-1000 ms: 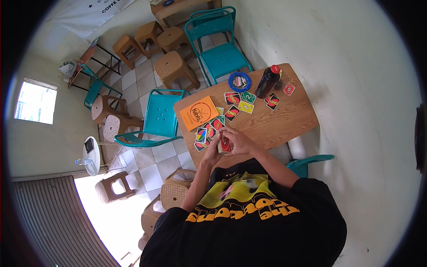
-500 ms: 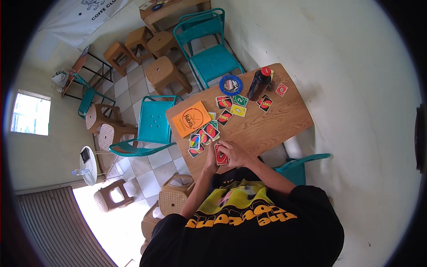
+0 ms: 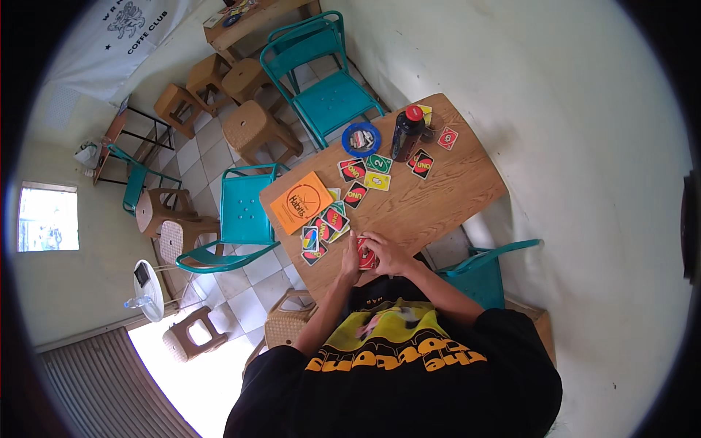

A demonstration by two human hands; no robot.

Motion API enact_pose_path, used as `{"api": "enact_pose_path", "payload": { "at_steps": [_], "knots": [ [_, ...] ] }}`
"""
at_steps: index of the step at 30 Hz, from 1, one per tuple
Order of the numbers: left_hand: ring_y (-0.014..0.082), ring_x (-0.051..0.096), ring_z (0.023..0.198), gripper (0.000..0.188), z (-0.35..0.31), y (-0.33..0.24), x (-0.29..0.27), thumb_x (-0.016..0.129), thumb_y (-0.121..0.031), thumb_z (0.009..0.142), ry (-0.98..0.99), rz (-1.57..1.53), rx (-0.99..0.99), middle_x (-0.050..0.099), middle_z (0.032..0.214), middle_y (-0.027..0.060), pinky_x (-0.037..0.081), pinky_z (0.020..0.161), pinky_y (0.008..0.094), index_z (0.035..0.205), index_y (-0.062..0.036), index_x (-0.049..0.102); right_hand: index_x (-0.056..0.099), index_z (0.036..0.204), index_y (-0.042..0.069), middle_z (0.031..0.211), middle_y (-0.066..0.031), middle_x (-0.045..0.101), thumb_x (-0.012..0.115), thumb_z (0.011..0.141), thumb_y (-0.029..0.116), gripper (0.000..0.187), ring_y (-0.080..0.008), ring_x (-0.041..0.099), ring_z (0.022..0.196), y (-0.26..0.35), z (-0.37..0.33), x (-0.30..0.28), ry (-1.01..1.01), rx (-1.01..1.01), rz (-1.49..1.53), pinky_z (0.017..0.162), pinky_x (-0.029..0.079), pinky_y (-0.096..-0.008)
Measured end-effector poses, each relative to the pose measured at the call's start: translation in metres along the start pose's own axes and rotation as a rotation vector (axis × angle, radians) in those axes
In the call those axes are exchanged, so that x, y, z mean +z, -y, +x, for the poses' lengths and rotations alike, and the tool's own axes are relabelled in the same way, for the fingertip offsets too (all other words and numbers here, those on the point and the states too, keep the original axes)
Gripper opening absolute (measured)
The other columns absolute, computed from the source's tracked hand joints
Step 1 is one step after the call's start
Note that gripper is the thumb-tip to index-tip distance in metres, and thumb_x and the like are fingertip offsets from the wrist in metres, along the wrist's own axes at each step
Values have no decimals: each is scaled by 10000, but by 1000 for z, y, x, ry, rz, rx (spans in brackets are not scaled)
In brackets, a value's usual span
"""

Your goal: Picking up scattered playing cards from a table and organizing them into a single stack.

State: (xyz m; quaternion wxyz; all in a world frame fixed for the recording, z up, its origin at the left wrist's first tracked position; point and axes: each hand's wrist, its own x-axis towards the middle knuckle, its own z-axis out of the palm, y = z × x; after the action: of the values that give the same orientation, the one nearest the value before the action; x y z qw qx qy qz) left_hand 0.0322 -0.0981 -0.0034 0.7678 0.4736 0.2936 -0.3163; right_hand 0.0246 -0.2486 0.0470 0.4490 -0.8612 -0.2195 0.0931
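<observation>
Wooden table (image 3: 431,201) spreads beyond our fingers (image 3: 378,240), toward a pale wall (image 3: 555,160) at their right, near edge (image 3: 458,223) close behind; we clamp a card deck (image 3: 367,257) between left hand (image 3: 351,261) and right hand (image 3: 390,255).

On a table (image 3: 445,193), a dish (image 3: 361,139) sits left of the bottle (image 3: 408,135), a book (image 3: 301,203) farther left, a card (image 3: 447,139) right.

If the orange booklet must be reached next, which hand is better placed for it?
Probably the left hand: it is nearer to the orange booklet, and the right hand is farther right. Both hands hold the cards, so neither looks free.
</observation>
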Motion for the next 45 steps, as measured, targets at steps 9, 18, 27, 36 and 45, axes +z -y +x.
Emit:
{"api": "enact_pose_path", "payload": {
  "at_steps": [9, 18, 27, 36, 45],
  "knots": [
    [161, 586, 783, 611, 35, 17, 2, 356, -601, 919, -45, 167, 72, 571, 909, 108, 513, 635, 309, 950, -24, 557, 534, 1071, 47, 1213, -140, 489, 812, 538, 246, 633, -309, 474, 1122, -30, 7, -3, 30, -27, -239, 974, 359, -415],
    [284, 561, 1058, 652, 44, 13, -4, 376, -579, 919, -127, 360, 42, 461, 1279, 186, 459, 849, 401, 1254, -19, 357, 542, 1099, 52, 1251, -115, 451, 833, 509, 275, 695, -292, 417, 1169, -125, 43, -13, 40, 155, -533, 984, 335, -436],
    [279, 567, 1060, 706, 36, 0, 6, 391, -579, 914, -135, 333, 1, 463, 1289, 170, 452, 846, 394, 1322, -6, 330, 535, 1077, 47, 1250, -180, 439, 763, 675, 360, 558, -353, 429, 1165, -169, 55, -27, -310, 129, -288, 962, 328, -513],
    [258, 585, 1027, 624, 41, -3, 27, 365, -536, 941, -134, 302, 7, 489, 1266, 158, 461, 814, 370, 1271, -7, 388, 463, 1117, 59, 1103, -154, 489, 816, 600, 280, 664, -332, 494, 1029, -236, 68, -121, -521, 552, -567, 843, 418, -457],
    [278, 591, 1038, 611, 47, -11, 43, 389, -553, 928, -96, 268, 4, 498, 1266, 159, 460, 826, 391, 1233, -24, 392, 555, 1078, 44, 1021, -133, 560, 831, 582, 203, 589, -309, 558, 952, -264, 53, -136, -497, 698, -450, 794, 456, -412]
  ]
}}
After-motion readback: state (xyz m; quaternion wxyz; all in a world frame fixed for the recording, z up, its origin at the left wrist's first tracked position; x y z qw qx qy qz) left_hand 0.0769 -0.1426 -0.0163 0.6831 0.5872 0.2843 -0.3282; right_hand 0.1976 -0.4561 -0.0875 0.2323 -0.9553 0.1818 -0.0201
